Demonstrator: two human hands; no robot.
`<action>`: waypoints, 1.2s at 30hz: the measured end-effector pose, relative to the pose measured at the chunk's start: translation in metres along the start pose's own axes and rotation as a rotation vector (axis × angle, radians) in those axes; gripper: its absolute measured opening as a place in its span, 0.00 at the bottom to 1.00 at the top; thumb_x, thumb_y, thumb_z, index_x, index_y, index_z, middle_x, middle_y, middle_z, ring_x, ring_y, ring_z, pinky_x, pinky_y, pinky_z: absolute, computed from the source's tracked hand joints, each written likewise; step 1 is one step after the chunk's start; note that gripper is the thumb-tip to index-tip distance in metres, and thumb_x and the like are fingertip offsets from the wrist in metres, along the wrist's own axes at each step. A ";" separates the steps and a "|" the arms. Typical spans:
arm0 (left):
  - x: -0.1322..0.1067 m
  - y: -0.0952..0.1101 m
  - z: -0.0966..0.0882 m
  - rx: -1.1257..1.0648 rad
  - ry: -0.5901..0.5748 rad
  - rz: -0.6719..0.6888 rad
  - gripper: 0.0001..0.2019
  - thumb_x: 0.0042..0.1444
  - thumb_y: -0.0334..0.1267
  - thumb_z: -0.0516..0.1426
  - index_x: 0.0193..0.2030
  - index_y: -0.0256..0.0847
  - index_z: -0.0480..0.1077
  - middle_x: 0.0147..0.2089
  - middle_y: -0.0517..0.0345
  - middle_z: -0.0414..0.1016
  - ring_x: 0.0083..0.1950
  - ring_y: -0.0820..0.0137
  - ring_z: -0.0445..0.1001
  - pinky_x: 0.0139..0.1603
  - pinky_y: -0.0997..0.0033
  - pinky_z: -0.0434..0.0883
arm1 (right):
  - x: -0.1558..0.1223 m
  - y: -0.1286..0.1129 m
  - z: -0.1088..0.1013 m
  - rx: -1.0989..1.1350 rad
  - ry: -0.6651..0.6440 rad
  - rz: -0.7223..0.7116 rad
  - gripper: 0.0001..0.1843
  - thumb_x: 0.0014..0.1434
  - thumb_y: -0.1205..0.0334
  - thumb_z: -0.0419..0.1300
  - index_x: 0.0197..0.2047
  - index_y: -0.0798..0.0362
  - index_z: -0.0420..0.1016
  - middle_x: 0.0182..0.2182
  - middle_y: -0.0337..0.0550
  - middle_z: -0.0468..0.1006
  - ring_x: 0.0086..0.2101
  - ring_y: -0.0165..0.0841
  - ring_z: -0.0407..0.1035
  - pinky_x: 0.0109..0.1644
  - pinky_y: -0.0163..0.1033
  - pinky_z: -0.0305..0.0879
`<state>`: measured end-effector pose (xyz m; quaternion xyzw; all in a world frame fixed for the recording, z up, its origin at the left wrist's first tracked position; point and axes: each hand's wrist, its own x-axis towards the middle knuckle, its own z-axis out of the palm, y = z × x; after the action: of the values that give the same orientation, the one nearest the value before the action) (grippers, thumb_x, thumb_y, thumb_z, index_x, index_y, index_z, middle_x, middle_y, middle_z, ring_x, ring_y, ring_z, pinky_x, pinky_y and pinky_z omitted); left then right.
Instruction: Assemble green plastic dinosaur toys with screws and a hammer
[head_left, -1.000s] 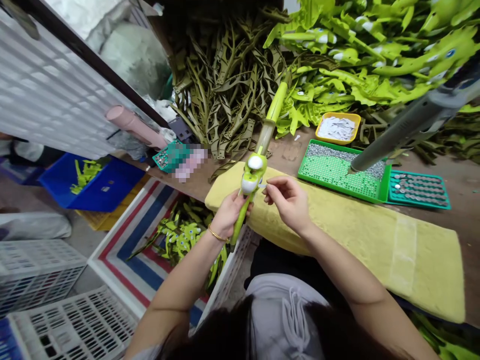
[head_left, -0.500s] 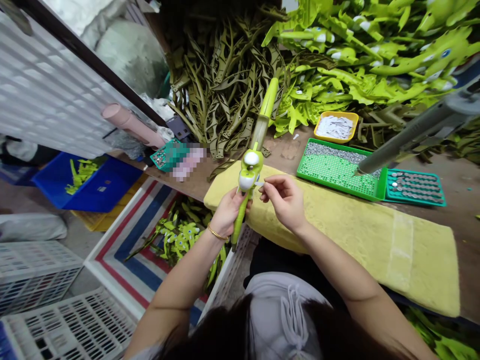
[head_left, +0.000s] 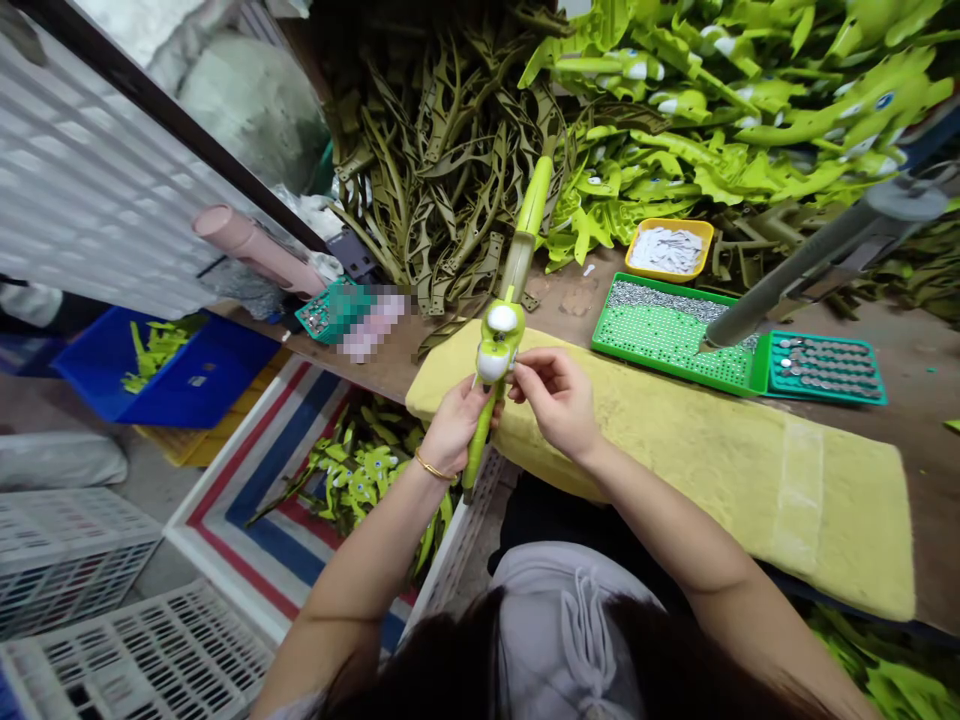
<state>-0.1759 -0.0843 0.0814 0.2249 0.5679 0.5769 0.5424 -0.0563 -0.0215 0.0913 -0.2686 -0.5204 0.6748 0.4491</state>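
My left hand (head_left: 452, 425) is wrapped round the thin lower handle of a long green plastic toy (head_left: 501, 335) with two white round eyes, holding it upright over the front edge of a yellow towel (head_left: 720, 450). My right hand (head_left: 553, 398) pinches at the toy's side just below the eyes; what its fingertips hold is too small to make out. A gold bracelet circles my left wrist.
A green tray of small screws (head_left: 671, 335), a teal tray of coin cells (head_left: 825, 367) and a yellow dish of white bits (head_left: 669, 250) lie behind the towel. A hanging grey screwdriver (head_left: 817, 262) points at the green tray. Piles of green toy parts (head_left: 712, 120) fill the back; a striped bin (head_left: 352, 470) sits below left.
My right hand has moved left from a small gap to touch the toy's side below the eyes. My left hand keeps the same hold on the toy.
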 end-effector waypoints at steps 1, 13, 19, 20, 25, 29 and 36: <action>0.000 -0.001 0.000 -0.002 -0.001 0.002 0.26 0.42 0.57 0.66 0.33 0.36 0.66 0.25 0.63 0.66 0.24 0.79 0.62 0.23 0.80 0.61 | 0.000 0.001 0.000 -0.003 -0.016 0.004 0.15 0.55 0.49 0.61 0.37 0.51 0.66 0.28 0.35 0.74 0.25 0.24 0.69 0.31 0.35 0.69; -0.026 -0.002 -0.046 0.855 0.375 0.333 0.17 0.45 0.45 0.64 0.39 0.41 0.67 0.31 0.60 0.73 0.34 0.67 0.72 0.38 0.71 0.66 | 0.075 -0.040 -0.038 -0.554 0.041 -0.003 0.26 0.58 0.39 0.54 0.21 0.53 0.61 0.19 0.33 0.60 0.23 0.24 0.54 0.29 0.35 0.50; -0.039 -0.004 -0.066 1.255 0.525 0.453 0.20 0.47 0.51 0.63 0.41 0.40 0.68 0.35 0.51 0.74 0.39 0.59 0.74 0.42 0.67 0.66 | 0.074 -0.024 -0.025 -0.307 0.032 0.040 0.28 0.51 0.37 0.60 0.19 0.53 0.62 0.16 0.30 0.52 0.21 0.23 0.47 0.26 0.35 0.46; -0.040 -0.003 -0.071 1.246 0.520 0.440 0.20 0.47 0.51 0.63 0.41 0.40 0.68 0.34 0.52 0.74 0.38 0.59 0.74 0.42 0.67 0.66 | 0.074 -0.020 -0.023 -0.301 0.027 0.039 0.28 0.50 0.36 0.59 0.21 0.53 0.64 0.16 0.30 0.53 0.21 0.23 0.48 0.26 0.34 0.47; -0.046 0.001 -0.095 0.844 0.337 0.200 0.21 0.45 0.47 0.63 0.44 0.38 0.69 0.38 0.55 0.77 0.39 0.63 0.74 0.41 0.70 0.69 | 0.064 0.008 -0.013 -0.663 -0.154 0.129 0.27 0.62 0.39 0.46 0.31 0.54 0.71 0.23 0.39 0.70 0.26 0.28 0.64 0.33 0.35 0.60; -0.053 -0.001 -0.110 0.649 0.312 0.083 0.23 0.43 0.45 0.63 0.45 0.36 0.70 0.44 0.51 0.78 0.45 0.61 0.75 0.42 0.70 0.70 | 0.032 0.040 0.013 -1.221 -0.546 0.226 0.19 0.64 0.49 0.48 0.50 0.52 0.68 0.40 0.52 0.79 0.39 0.39 0.74 0.42 0.41 0.67; -0.071 -0.012 -0.128 0.637 0.360 0.043 0.24 0.42 0.45 0.64 0.45 0.35 0.69 0.42 0.51 0.78 0.40 0.64 0.75 0.39 0.71 0.70 | 0.010 0.049 0.020 -1.310 -0.535 0.300 0.26 0.60 0.64 0.47 0.61 0.59 0.57 0.42 0.61 0.78 0.40 0.47 0.76 0.41 0.48 0.70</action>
<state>-0.2614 -0.2025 0.0635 0.2894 0.8006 0.4125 0.3242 -0.0933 -0.0244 0.0527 -0.3767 -0.8677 0.3214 -0.0444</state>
